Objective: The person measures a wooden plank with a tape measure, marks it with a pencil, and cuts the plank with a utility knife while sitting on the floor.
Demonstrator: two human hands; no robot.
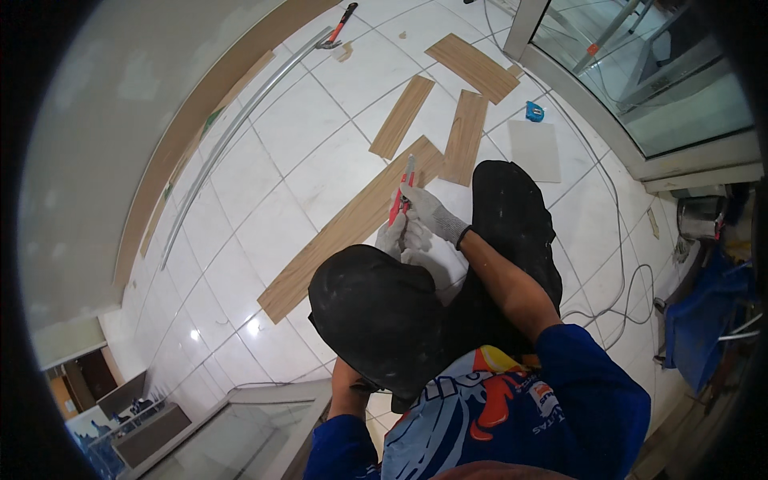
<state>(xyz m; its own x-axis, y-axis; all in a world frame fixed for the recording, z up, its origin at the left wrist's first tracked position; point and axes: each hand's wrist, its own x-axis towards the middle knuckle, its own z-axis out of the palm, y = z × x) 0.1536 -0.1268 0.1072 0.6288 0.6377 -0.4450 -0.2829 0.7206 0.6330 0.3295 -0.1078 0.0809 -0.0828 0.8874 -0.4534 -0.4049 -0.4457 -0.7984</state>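
Both my hands wear white work gloves and meet just past my raised black-trousered knees. My right hand (430, 213) grips a red utility knife (398, 204), whose metal blade end points up and away from me. My left hand (393, 236) is closed on the knife's lower end, and my left knee (376, 312) partly hides it. Right behind the hands, a long wood-look plank (336, 236) lies diagonally on the white tiled floor (272, 176).
Three shorter planks (402, 117) (466, 136) (472, 67) lie farther out, beside a grey tile piece (534, 150) and a blue tape measure (534, 112). A curved metal rail (240, 112) follows the left wall. A glass door (640, 72) stands upper right, with cables (620, 280) and a blue bag (704, 320) at right.
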